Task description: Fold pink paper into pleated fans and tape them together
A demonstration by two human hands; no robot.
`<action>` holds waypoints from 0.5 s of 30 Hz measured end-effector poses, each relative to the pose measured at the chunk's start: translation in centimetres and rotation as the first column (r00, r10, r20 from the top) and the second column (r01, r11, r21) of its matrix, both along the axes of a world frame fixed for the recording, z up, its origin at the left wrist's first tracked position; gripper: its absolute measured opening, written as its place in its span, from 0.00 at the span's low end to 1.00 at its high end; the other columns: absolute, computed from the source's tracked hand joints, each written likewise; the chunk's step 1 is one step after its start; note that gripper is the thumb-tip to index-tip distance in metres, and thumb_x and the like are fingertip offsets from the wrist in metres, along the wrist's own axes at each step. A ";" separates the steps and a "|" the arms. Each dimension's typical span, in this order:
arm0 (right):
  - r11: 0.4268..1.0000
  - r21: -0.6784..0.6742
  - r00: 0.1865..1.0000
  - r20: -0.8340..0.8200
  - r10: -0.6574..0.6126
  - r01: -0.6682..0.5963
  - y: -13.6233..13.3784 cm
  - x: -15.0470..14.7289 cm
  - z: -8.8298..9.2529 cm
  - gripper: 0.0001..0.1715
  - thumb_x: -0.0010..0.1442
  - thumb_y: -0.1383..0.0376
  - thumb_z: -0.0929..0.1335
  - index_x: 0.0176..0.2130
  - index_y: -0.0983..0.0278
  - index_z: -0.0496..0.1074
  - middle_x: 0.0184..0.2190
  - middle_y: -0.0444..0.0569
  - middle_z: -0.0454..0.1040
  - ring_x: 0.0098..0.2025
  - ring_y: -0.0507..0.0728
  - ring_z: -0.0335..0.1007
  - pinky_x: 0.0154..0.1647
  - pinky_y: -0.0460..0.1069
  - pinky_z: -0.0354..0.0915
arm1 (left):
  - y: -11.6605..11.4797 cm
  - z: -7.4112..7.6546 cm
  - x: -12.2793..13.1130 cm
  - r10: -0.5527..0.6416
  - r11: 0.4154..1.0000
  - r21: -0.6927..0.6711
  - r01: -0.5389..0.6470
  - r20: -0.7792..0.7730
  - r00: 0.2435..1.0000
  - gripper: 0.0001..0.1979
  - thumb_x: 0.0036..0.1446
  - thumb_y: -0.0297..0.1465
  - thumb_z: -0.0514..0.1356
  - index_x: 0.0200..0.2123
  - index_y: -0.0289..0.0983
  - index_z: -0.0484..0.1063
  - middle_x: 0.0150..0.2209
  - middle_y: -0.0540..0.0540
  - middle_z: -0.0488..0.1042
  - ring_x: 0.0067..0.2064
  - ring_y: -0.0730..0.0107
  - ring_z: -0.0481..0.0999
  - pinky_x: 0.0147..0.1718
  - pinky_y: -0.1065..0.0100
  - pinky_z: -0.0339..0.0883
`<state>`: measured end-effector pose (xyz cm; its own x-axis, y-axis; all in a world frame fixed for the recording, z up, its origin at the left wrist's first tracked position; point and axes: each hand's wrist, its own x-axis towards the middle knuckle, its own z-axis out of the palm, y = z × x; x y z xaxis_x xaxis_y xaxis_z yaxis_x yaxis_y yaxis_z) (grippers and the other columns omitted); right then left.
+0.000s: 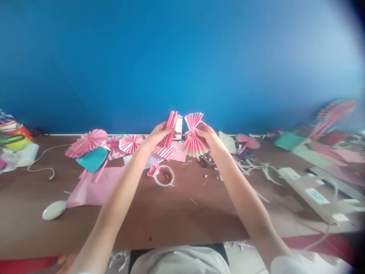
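Both hands are raised above the far half of the desk. My left hand (159, 135) is closed on a narrow pleated pink paper piece (171, 129), its folds standing nearly upright. Opposite it, my right hand (207, 136) grips a pink paper fan (195, 142) at its pinched middle, and its pleats spread at the top and bottom. A phone (178, 127) with a lit screen leans at the wall between them. Under the left hand lie striped pink folds (165, 152). Nearer me is a white tape roll (164, 176) with a small pink paper piece beside it.
Several finished-looking pink fans (91, 140) and a teal sheet (92, 159) lie left, over pink paper (94, 188). A white mouse (54, 210) sits front left. At right are paper scraps (265, 169), a white power strip (306, 194) and a cable. A blue wall (182, 57) stands behind.
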<state>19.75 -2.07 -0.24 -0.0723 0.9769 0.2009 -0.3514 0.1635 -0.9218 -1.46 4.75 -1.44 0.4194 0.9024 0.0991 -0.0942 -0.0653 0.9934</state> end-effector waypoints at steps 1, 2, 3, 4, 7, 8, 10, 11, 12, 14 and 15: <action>1.000 0.002 1.000 -0.006 0.007 -0.007 0.1 0.0 -0.1 0.19 0.53 0.66 0.72 0.45 0.57 0.68 0.34 0.42 0.75 0.34 0.55 0.75 0.41 0.53 0.72 | -0.1 0.0 0.1 0.035 0.999 0.035 -0.034 -0.026 0.999 0.25 0.53 0.40 0.68 0.53 0.40 0.71 0.44 0.41 0.78 0.43 0.60 0.78 0.40 0.63 0.72; 1.000 0.003 1.000 -0.013 0.011 -0.011 0.2 0.0 -0.2 0.19 0.53 0.66 0.72 0.45 0.56 0.68 0.34 0.42 0.75 0.34 0.54 0.74 0.41 0.53 0.72 | -0.1 0.0 0.1 0.064 0.996 0.067 -0.061 -0.052 0.997 0.26 0.52 0.40 0.69 0.53 0.40 0.70 0.46 0.40 0.77 0.46 0.58 0.78 0.41 0.61 0.72; 1.000 0.004 1.000 -0.020 0.010 -0.010 0.3 0.0 -0.3 0.19 0.53 0.66 0.72 0.45 0.56 0.68 0.34 0.42 0.74 0.33 0.54 0.74 0.41 0.53 0.72 | -0.3 0.0 0.2 0.086 0.992 0.095 -0.078 -0.078 0.993 0.28 0.51 0.39 0.69 0.54 0.40 0.70 0.48 0.40 0.76 0.47 0.56 0.77 0.43 0.60 0.72; 1.000 0.005 1.000 -0.027 0.004 -0.004 0.4 0.0 -0.4 0.19 0.53 0.66 0.72 0.45 0.57 0.68 0.33 0.42 0.74 0.33 0.54 0.74 0.41 0.53 0.72 | -0.4 0.0 0.3 0.100 0.989 0.119 -0.088 -0.105 0.989 0.29 0.51 0.39 0.69 0.55 0.41 0.69 0.50 0.40 0.75 0.49 0.54 0.76 0.44 0.59 0.71; 1.000 0.007 0.999 -0.044 -0.015 0.016 0.6 0.0 -0.6 0.18 0.53 0.66 0.73 0.44 0.57 0.68 0.33 0.42 0.74 0.32 0.53 0.73 0.40 0.52 0.72 | -0.8 0.1 0.5 0.103 0.984 0.160 -0.076 -0.168 0.980 0.29 0.52 0.38 0.68 0.57 0.42 0.67 0.54 0.39 0.73 0.52 0.52 0.74 0.47 0.56 0.70; 1.000 0.003 0.999 -0.047 -0.022 0.022 0.6 0.0 -0.6 0.19 0.53 0.65 0.73 0.44 0.57 0.67 0.33 0.42 0.74 0.31 0.52 0.73 0.40 0.51 0.72 | -0.9 0.1 0.5 0.097 0.983 0.168 -0.067 -0.179 0.979 0.28 0.53 0.38 0.67 0.57 0.42 0.66 0.54 0.39 0.72 0.52 0.52 0.74 0.48 0.55 0.69; 0.999 -0.010 0.998 -0.047 -0.034 0.033 0.6 0.0 -0.6 0.20 0.53 0.65 0.73 0.45 0.57 0.67 0.33 0.42 0.74 0.32 0.53 0.73 0.38 0.52 0.72 | -1.0 0.1 0.6 0.097 0.980 0.187 -0.062 -0.183 0.978 0.27 0.55 0.37 0.66 0.56 0.42 0.66 0.55 0.40 0.72 0.53 0.52 0.72 0.50 0.55 0.67; 0.999 -0.015 0.998 -0.044 -0.038 0.038 0.6 0.0 -0.5 0.21 0.53 0.64 0.73 0.46 0.57 0.66 0.33 0.42 0.74 0.32 0.53 0.74 0.38 0.52 0.72 | -1.1 0.1 0.7 0.104 0.978 0.200 -0.067 -0.182 0.978 0.26 0.55 0.38 0.65 0.56 0.43 0.66 0.55 0.40 0.71 0.54 0.53 0.71 0.51 0.56 0.66; 0.999 -0.015 0.998 -0.039 -0.040 0.040 0.5 0.0 -0.5 0.21 0.53 0.63 0.73 0.46 0.56 0.66 0.34 0.43 0.75 0.33 0.54 0.74 0.39 0.52 0.72 | -1.1 0.1 0.7 0.115 0.974 0.212 -0.076 -0.181 0.977 0.26 0.54 0.38 0.66 0.55 0.43 0.66 0.55 0.41 0.71 0.55 0.53 0.70 0.52 0.58 0.65; 0.999 -0.007 0.999 -0.016 -0.041 0.041 0.5 0.0 -0.6 0.21 0.54 0.61 0.73 0.46 0.56 0.66 0.35 0.44 0.76 0.36 0.55 0.75 0.40 0.53 0.73 | -1.1 0.0 0.6 0.127 0.973 0.211 -0.090 -0.166 0.978 0.25 0.54 0.40 0.66 0.54 0.42 0.66 0.54 0.41 0.71 0.56 0.55 0.69 0.52 0.61 0.63; 0.999 0.000 0.999 0.003 -0.040 0.040 0.5 0.0 -0.6 0.21 0.54 0.60 0.73 0.46 0.57 0.66 0.37 0.45 0.76 0.37 0.56 0.75 0.42 0.54 0.73 | -1.1 -0.1 0.5 0.124 0.977 0.191 -0.095 -0.149 0.981 0.24 0.54 0.40 0.66 0.52 0.42 0.67 0.52 0.42 0.71 0.56 0.55 0.69 0.50 0.63 0.63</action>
